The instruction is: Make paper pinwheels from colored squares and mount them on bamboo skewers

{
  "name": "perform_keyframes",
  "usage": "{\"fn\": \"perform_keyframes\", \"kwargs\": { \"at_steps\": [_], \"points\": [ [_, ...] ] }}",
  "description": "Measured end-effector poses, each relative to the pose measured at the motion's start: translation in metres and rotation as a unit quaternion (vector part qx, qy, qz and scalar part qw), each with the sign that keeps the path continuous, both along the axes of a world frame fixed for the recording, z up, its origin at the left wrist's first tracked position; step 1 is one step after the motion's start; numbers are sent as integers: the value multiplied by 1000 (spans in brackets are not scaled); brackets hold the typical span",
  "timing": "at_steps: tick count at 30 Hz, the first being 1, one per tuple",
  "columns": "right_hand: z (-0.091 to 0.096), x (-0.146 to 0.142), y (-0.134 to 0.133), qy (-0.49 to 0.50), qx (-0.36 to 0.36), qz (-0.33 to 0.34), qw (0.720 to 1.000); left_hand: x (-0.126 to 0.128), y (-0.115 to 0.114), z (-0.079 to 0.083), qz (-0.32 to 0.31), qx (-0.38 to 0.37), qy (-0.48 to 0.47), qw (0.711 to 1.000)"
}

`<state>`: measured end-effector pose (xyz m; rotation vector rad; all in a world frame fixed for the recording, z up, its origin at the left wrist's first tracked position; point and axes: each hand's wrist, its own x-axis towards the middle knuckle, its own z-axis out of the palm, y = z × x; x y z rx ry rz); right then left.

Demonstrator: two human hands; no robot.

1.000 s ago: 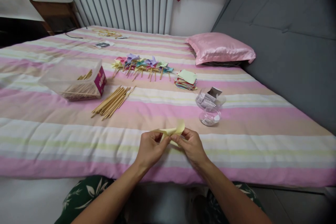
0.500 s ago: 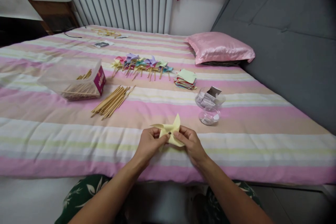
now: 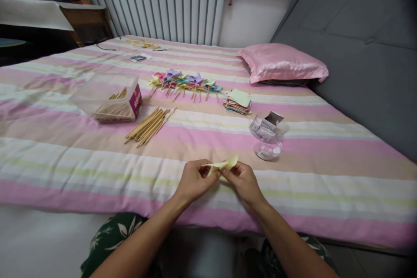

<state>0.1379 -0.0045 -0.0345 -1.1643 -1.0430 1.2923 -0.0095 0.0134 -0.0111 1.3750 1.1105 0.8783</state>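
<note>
A pale yellow paper pinwheel [image 3: 224, 166] is held between both hands over the near edge of the bed. My left hand [image 3: 197, 179] grips its left side, thumb pressed toward the middle. On the other side my right hand [image 3: 243, 181] pinches the paper, its thumb meeting the left one at the centre. Both thumbs cover the pinwheel's middle. To the left of my hands lies a bundle of thin wooden sticks [image 3: 150, 127]. Beyond the right hand stand clear plastic containers, an upper one [image 3: 260, 127] with small packets and a smaller round one [image 3: 267, 149].
Finished pinwheels [image 3: 185, 81] on sticks lie in a row farther back. A stack of coloured paper squares [image 3: 238, 100] is beside them. At left stands a clear plastic box [image 3: 112, 100] with more sticks. A pink pillow [image 3: 283, 63] rests by the grey headboard [image 3: 352, 39].
The pinwheel has tipped so its face is seen more edge-on, and both thumbs have come together over the centre pin. The whole view has shifted slightly to the left.
</note>
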Motion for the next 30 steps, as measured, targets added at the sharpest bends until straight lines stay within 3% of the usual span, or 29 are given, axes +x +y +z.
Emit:
{"fn": "perform_keyframes", "kwargs": {
  "at_steps": [5, 9, 11, 14, 17, 19, 22, 26, 30],
  "points": [
    [5, 3, 0, 48, -23, 15, 998, -5, 0, 9, -44, 14, 4, 999],
    [10, 9, 2, 108, -59, -23, 992, -22, 9, 15, -81, 23, -6, 996],
    [10, 10, 4, 132, -71, -48, 988, -35, 22, 16, -36, 23, -22, 999],
    [10, 11, 6, 153, -80, -52, 984, -56, 51, 14, 120, 45, 3, 992],
    [10, 10, 7, 158, -73, -37, 984, -73, 82, 8, 238, 172, 167, 941],
    [10, 9, 8, 162, -69, -35, 984, -82, 99, 2, 221, 251, 303, 892],
    [9, 10, 8, 174, -72, -28, 982, -90, 112, -10, 191, 259, 481, 815],
    [4, 11, 9, 190, -73, -2, 979, -94, 116, -20, 142, 228, 560, 784],
    [2, 12, 9, 192, -74, 12, 978, -93, 117, -21, 162, 230, 583, 762]
  ]
}}
